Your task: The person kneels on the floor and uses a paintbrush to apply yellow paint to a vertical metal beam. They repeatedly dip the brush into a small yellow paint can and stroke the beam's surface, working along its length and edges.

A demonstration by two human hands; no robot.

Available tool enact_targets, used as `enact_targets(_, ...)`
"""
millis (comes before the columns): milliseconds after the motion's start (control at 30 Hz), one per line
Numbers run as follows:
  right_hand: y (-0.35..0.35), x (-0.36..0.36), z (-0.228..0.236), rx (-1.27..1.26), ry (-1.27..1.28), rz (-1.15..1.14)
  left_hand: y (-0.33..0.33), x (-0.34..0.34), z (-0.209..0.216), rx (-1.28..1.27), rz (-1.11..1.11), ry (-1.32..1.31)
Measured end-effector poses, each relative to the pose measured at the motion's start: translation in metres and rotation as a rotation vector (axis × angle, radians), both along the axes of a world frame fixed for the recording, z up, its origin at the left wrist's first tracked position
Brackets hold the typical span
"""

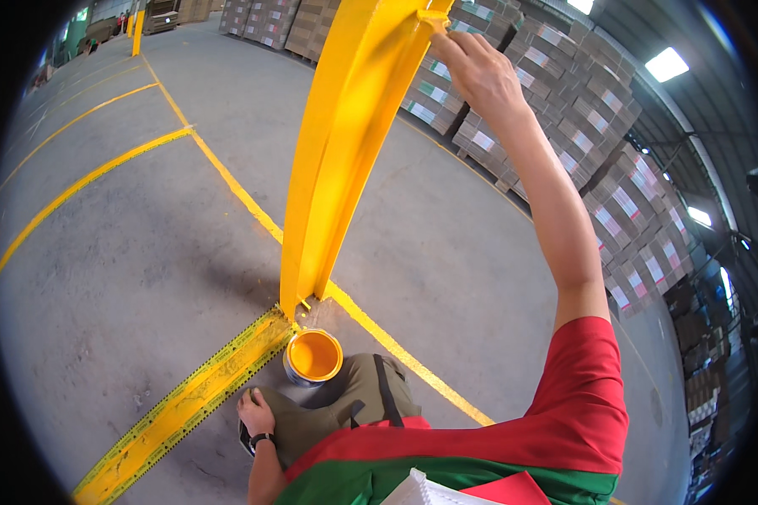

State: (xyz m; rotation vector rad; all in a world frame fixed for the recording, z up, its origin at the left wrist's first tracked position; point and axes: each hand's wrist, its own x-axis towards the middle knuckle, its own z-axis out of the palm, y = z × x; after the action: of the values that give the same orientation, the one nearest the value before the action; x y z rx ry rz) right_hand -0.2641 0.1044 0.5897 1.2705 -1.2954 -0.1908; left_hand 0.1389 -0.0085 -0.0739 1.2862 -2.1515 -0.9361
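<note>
High up, my right hand [480, 71] is closed on a paintbrush [434, 18], its yellow-coated end against the edge of a yellow steel column [320, 168]. Its handle is mostly hidden by my fingers. The column is an upright beam with flanges, glossy with yellow paint. At its foot an open can of yellow paint [313, 355] stands on the floor, close to my knee. My left hand [256, 414], with a dark band on the wrist, rests over my bent knee, fingers apart and holding nothing.
Yellow-and-black tape [219, 358] edges a yellow floor strip running from the column to the lower left. Yellow lines [236, 187] cross the grey concrete floor. Tall stacks of packed cartons [556, 93] stand behind at the right. Another yellow post [139, 34] stands far left.
</note>
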Motion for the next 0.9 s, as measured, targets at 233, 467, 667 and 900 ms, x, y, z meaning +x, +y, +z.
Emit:
enact_targets(233, -0.009, -0.009, -0.021, -0.055, -0.144, 0.411, 0.002, -0.002, 0.003, -0.001, 0.017, -0.001)
enact_targets(467, -0.020, -0.006, -0.015, -0.197, -0.113, 0.328, 0.001, 0.000, 0.004, 0.003, -0.004, -0.056)
enact_targets(667, -0.018, -0.019, -0.017, -0.341, -0.134, 0.361, 0.000, 0.000, 0.002, -0.004, -0.006, -0.028)
enact_targets(900, -0.012, 0.001, -0.019, 0.033, -0.003, 0.403, 0.000, -0.001, 0.003, -0.028, -0.002, 0.004)
